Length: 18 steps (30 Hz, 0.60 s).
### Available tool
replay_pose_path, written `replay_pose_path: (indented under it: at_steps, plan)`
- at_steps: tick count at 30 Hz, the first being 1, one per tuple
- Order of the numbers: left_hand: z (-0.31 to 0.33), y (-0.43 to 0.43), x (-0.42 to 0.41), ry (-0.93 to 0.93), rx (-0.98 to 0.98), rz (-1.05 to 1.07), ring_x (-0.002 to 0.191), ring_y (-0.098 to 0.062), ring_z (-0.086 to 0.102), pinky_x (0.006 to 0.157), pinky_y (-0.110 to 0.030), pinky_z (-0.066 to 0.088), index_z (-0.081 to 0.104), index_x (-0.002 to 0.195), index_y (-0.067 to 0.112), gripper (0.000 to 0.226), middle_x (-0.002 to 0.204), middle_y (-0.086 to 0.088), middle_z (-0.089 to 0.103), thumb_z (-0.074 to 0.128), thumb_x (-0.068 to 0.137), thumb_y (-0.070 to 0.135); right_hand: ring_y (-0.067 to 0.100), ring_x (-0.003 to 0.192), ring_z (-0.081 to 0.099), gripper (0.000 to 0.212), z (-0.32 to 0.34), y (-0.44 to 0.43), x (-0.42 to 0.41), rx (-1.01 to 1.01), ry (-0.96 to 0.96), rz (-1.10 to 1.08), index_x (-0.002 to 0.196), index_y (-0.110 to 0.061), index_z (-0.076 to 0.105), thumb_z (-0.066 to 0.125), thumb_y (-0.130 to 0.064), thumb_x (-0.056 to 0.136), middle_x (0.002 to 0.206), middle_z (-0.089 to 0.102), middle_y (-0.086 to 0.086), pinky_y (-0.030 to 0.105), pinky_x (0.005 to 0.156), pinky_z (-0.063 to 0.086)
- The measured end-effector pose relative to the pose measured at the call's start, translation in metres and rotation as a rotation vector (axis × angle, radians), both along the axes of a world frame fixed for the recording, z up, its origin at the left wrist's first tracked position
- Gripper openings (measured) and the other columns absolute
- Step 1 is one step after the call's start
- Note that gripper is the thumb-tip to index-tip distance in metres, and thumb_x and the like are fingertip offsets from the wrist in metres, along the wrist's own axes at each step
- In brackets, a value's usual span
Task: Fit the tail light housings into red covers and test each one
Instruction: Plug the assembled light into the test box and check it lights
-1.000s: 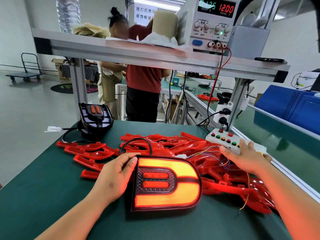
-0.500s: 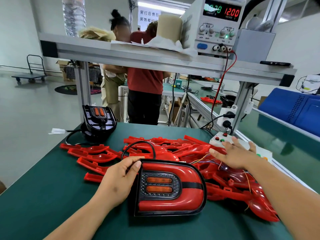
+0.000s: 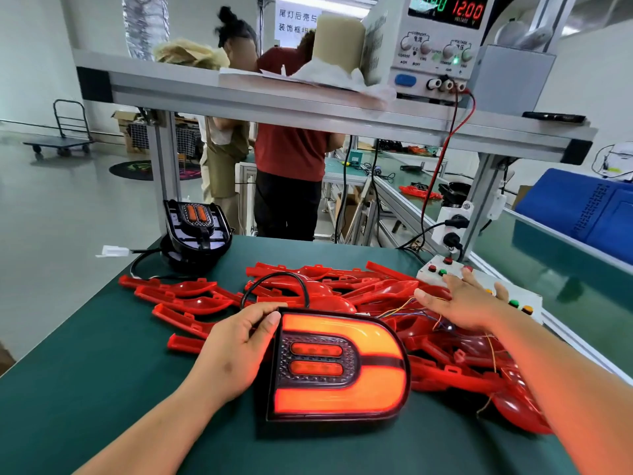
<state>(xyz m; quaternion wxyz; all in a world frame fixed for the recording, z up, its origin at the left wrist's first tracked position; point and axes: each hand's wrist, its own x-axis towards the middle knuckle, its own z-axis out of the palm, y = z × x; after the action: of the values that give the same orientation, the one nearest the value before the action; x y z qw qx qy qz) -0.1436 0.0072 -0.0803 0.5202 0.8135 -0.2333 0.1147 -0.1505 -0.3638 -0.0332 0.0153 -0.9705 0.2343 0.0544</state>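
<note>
1. Your tabletop (image 3: 85, 389) is wearing a dark green mat, with an aluminium-frame shelf (image 3: 274, 108) spanning above it.
2. The assembled tail light (image 3: 339, 365) is lying flat on the mat right in front of you, glowing orange-red all over.
3. Your left hand (image 3: 236, 351) is resting on the light's left edge, fingers curled loosely against it, thumb on the top corner.
4. Your right hand (image 3: 462, 303) is reaching toward the white button box (image 3: 479, 282) at the right edge, fingers spread flat; can't tell which button is being touched.
5. A heap of red covers (image 3: 342, 286) is sprawling across the mat behind the light and under your right forearm, thin wires (image 3: 411, 310) running over it.
6. A bare black housing (image 3: 197, 228) is sitting propped up at the far left corner, its cable trailing off the edge.
7. The power supply (image 3: 435, 46) on the shelf is reading 12.00 in red digits.
8. Behind the bench, two people are standing by another green workstation; a flat trolley (image 3: 61, 138) is sitting on the grey floor, far left.
</note>
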Motion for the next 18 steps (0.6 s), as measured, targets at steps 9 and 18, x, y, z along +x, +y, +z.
replay_pose_path:
  at_steps: [9, 18]
  plan:
    - [0.0004, -0.0004, -0.0016, 0.023, -0.022, -0.001, 0.095, 0.026, 0.052, 0.076, 0.005, 0.034, 0.062, 0.100, 0.048, 0.028, 0.090, 0.042, 0.062, 0.054, 0.098, 0.022, 0.014, 0.150, -0.008, 0.131, 0.0013, 0.0019, -0.0027, -0.013, 0.011, 0.023, 0.156, -0.021, 0.011, 0.006, -0.097, 0.050, 0.164, 0.003, 0.003, 0.055, 0.115, -0.011]
    - [0.0005, -0.0002, -0.0024, 0.028, -0.030, -0.008, 0.098, 0.024, 0.053, 0.076, 0.005, 0.035, 0.063, 0.102, 0.047, 0.025, 0.094, 0.045, 0.062, 0.053, 0.098, 0.024, 0.015, 0.151, -0.003, 0.134, 0.0035, -0.0005, 0.0004, -0.032, 0.047, 0.029, 0.156, -0.020, 0.012, 0.003, -0.099, 0.048, 0.164, 0.011, 0.002, 0.058, 0.115, -0.011]
